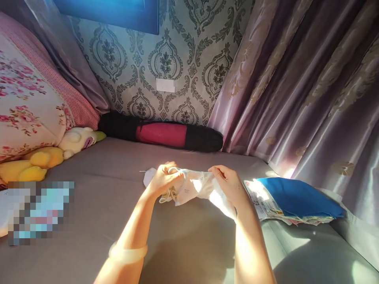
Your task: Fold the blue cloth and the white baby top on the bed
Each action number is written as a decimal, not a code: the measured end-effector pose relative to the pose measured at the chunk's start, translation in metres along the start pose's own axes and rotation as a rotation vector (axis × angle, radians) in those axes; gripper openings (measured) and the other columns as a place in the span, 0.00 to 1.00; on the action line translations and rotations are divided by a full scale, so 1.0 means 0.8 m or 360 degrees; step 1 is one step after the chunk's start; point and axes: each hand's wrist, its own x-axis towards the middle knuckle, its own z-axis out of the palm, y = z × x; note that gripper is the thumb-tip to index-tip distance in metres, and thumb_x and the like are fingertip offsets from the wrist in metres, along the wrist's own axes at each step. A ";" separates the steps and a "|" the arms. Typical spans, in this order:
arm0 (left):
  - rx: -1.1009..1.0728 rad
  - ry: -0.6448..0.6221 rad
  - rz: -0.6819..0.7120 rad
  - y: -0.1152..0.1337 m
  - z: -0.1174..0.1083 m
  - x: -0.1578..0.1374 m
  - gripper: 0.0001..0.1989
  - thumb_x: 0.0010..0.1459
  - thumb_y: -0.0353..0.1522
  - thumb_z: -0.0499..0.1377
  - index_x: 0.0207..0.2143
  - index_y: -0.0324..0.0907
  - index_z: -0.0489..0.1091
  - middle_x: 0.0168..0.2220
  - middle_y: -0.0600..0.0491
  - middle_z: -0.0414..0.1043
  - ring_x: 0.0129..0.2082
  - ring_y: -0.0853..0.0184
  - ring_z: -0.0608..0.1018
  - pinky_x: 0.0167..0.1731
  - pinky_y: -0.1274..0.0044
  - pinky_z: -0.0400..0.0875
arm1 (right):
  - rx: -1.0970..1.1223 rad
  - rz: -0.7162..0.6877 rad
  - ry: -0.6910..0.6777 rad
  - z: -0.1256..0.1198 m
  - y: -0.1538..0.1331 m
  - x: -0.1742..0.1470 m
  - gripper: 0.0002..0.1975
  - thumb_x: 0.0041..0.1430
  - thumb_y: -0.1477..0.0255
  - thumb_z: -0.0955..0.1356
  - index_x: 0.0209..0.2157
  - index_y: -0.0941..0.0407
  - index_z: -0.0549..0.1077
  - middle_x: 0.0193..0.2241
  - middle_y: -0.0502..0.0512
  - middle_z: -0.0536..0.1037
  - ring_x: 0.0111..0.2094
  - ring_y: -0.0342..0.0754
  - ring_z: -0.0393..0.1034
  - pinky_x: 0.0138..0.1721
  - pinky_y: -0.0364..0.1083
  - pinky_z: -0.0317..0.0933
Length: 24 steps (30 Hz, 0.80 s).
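Observation:
Between my two hands, above the grey bed surface (pixel 118 173), a thin white cloth piece (pixel 189 191) is stretched sideways. It looks like a small garment, with pale loops or trim bunched at its left end; its exact kind I cannot tell. My left hand (pixel 161 179) is closed on the bunched end, thumb pressed on the fabric. At the other end, my right hand (pixel 229 180) pinches the upper edge, and a sunlit part of the cloth hangs down past the wrist. Fabric hides some of the left fingers.
To the right lies a stack of folded cloths (pixel 260 203) with a blue cloth (pixel 296 195) on top. A long black and red bag (pixel 161 135) rests along the wall. Plush toys (pixel 41 159) and floral bedding (pixel 29 94) are at left, near a blurred-out item (pixel 44 215). Curtains (pixel 284 79) hang at right.

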 end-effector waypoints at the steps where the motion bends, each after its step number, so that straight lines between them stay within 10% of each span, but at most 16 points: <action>1: -0.0048 -0.0085 -0.0043 -0.003 0.003 -0.001 0.15 0.46 0.43 0.62 0.21 0.40 0.67 0.20 0.58 0.58 0.20 0.73 0.62 0.19 0.80 0.57 | -0.0021 0.0048 -0.0107 -0.003 0.006 0.000 0.19 0.59 0.57 0.62 0.32 0.58 0.75 0.28 0.51 0.75 0.30 0.45 0.67 0.30 0.41 0.57; 7: -0.0067 -0.0295 -0.0243 -0.024 0.021 -0.002 0.13 0.48 0.38 0.60 0.34 0.40 0.74 0.24 0.56 0.68 0.23 0.70 0.70 0.23 0.80 0.64 | -0.0318 0.0066 -0.0556 -0.003 0.038 0.009 0.17 0.57 0.65 0.62 0.17 0.56 0.69 0.15 0.44 0.63 0.20 0.39 0.53 0.21 0.40 0.45; 14: -0.0068 -0.0392 -0.0358 -0.028 0.026 -0.001 0.15 0.48 0.41 0.60 0.33 0.40 0.75 0.24 0.55 0.71 0.24 0.67 0.72 0.24 0.79 0.66 | 0.0060 -0.0148 -0.0729 0.039 0.045 0.017 0.14 0.56 0.62 0.66 0.36 0.58 0.77 0.32 0.52 0.79 0.33 0.46 0.70 0.36 0.43 0.62; 24: 0.0113 -0.0030 -0.0309 -0.011 -0.017 0.000 0.21 0.47 0.47 0.63 0.38 0.41 0.76 0.36 0.49 0.76 0.34 0.63 0.75 0.26 0.79 0.66 | -0.0103 0.0072 -0.0195 0.027 0.066 0.023 0.19 0.60 0.61 0.61 0.36 0.61 0.76 0.30 0.53 0.77 0.33 0.47 0.67 0.34 0.43 0.58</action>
